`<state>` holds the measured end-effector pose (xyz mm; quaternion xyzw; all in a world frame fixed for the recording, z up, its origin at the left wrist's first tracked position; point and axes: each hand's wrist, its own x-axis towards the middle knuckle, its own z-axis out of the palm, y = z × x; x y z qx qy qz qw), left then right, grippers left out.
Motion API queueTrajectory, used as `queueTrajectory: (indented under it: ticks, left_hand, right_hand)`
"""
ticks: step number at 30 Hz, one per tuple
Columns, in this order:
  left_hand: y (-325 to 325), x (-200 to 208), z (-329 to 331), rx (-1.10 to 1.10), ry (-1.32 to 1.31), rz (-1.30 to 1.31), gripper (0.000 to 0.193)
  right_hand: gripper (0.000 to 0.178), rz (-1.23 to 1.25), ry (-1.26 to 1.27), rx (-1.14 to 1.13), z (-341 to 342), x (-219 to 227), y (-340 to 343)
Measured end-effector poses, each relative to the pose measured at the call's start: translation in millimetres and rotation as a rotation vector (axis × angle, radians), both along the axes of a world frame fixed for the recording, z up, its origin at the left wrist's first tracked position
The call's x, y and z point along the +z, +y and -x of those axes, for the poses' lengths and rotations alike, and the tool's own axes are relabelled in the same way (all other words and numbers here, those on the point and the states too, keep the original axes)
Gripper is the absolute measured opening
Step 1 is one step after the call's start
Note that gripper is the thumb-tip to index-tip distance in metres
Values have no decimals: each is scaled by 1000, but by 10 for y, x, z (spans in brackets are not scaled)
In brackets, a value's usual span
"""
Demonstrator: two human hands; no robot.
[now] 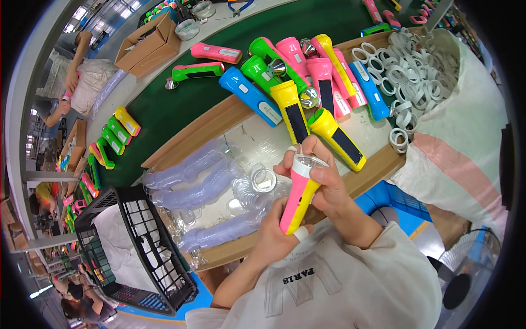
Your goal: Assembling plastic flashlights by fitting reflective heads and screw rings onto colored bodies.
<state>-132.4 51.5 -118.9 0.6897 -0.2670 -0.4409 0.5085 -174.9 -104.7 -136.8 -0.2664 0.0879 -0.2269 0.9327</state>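
A pink and yellow flashlight (298, 203) is tilted in front of my chest, its wide head up, with a white ring (299, 165) around the rim. My left hand (271, 234) is wrapped around the narrow lower end. My right hand (333, 189) grips the head, thumb and fingers pressing at the ring. Just beyond lie several flashlights in blue, green, pink and yellow, the nearest a yellow one (338, 141) with a dark panel. Stacks of clear round discs (192, 189) rest on the cardboard-edged tray (233, 253) to the left, some loose beside a white ring (263, 179).
Many white rings (408, 82) are heaped at far right beside a white sack (457, 148). A black plastic crate (150, 247) stands at left. A green belt (159, 118) carries more flashlights past a cardboard box (148, 46). Another person's arm (74, 74) shows at far left; a fan (466, 268) stands lower right.
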Motion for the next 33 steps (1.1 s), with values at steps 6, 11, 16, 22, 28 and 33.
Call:
queueTrajectory:
  ticks: [6, 11, 16, 22, 28, 33]
  left_hand:
    - [18, 21, 6, -50, 270, 77, 56]
    - [62, -45, -12, -83, 423, 87, 59]
    - [-34, -75, -35, 43, 157, 5, 41]
    - [-111, -255, -120, 116, -72, 23, 46]
    - [-55, -240, -798, 43, 948, 366, 63]
    - [-289, -144, -1917, 590, 204, 257, 49]
  right_hand:
    - [32, -12, -184, 54, -4, -50, -24]
    - [29, -10, -109, 78, 49, -84, -9]
    - [26, 90, 201, -18, 8, 22, 22]
    - [26, 211, 332, 19, -175, 67, -60]
    - [46, 586, 333, -255, 248, -46, -330]
    - [39, 1799, 1005, -639, 688, -44, -624]
